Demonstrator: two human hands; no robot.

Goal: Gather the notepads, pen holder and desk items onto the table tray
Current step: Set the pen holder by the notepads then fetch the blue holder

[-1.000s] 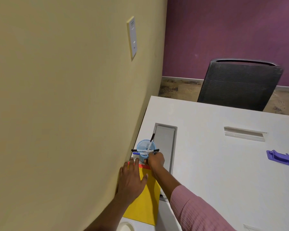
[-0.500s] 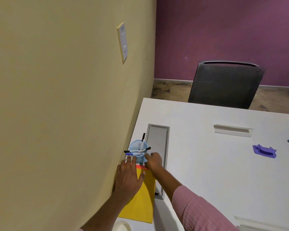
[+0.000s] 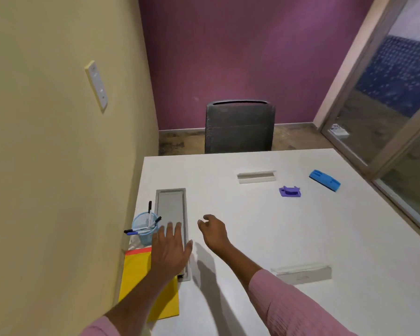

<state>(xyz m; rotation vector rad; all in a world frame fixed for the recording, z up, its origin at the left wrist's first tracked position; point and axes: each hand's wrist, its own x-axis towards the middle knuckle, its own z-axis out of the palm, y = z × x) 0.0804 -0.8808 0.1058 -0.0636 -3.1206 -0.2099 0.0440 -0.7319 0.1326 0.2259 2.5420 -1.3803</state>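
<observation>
The yellow notepad (image 3: 136, 271) lies nearest, flat on the white table (image 3: 252, 238) against the wall, its orange top strip just short of the blue mesh pen holder (image 3: 144, 227). Half a second ago the left hand pressed on this pad and the right hand was at the holder's pens; now both have come off them. The left hand (image 3: 171, 248) hovers palm down, fingers straight and spread, over the near end of the grey recessed tray (image 3: 172, 207), just right of the pad and holder. The right hand (image 3: 214, 230) hangs further right above bare table, fingers loosely curled, holding nothing. The two hands are apart, with neither gripping anything.

I judge the pad and holder are settled together beside the tray, so that part looks finished. What remains lies well beyond both hands: a purple plastic desk item (image 3: 289, 191) and, further right, a blue plastic item (image 3: 325, 180), which the view now takes in. The right hand is the closer of the two to them. Beyond the table stands a dark mesh chair (image 3: 239, 127).
</observation>
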